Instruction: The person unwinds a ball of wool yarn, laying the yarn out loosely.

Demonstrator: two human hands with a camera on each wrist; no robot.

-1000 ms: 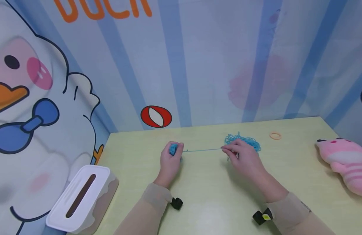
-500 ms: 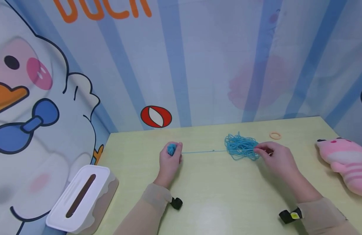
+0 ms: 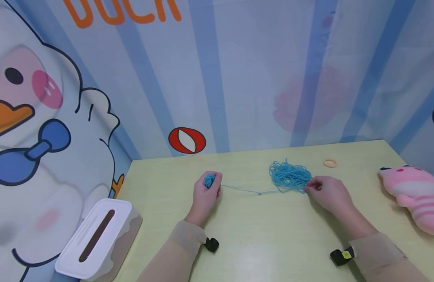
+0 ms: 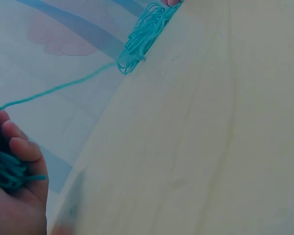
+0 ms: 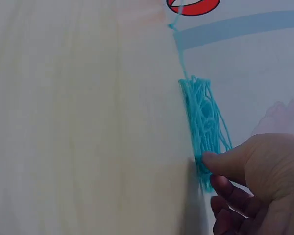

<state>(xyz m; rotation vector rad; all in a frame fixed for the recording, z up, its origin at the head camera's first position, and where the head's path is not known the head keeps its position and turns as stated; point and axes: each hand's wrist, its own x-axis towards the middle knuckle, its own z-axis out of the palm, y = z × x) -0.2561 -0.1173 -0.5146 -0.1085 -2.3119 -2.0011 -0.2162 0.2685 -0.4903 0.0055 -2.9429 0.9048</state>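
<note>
A small wound ball of blue yarn (image 3: 209,180) sits in my left hand (image 3: 205,196), gripped by curled fingers and thumb. A slack strand (image 3: 245,190) with a small knot runs rightward from it to a loose, looped pile of the same yarn (image 3: 289,176) on the table. At the pile's right edge, my right hand (image 3: 330,194) has thumb and forefinger close together on the yarn. The right wrist view shows that thumb (image 5: 215,160) lying over the loops; the exact pinch point is partly hidden. The left wrist view shows the wound yarn (image 4: 10,171) against my palm.
Behind the pile lies a peach-coloured ring (image 3: 330,162). A pink striped plush toy (image 3: 414,196) rests at the table's right side. A white-lidded tissue box (image 3: 100,239) stands at the left. A printed cloth backdrop (image 3: 252,78) rises behind the table (image 3: 259,243).
My right hand has moved right, from in front of the pile to its right edge. The strand between the hands, taut before, now sags, and its knot lies farther right. My left hand hardly moves.
</note>
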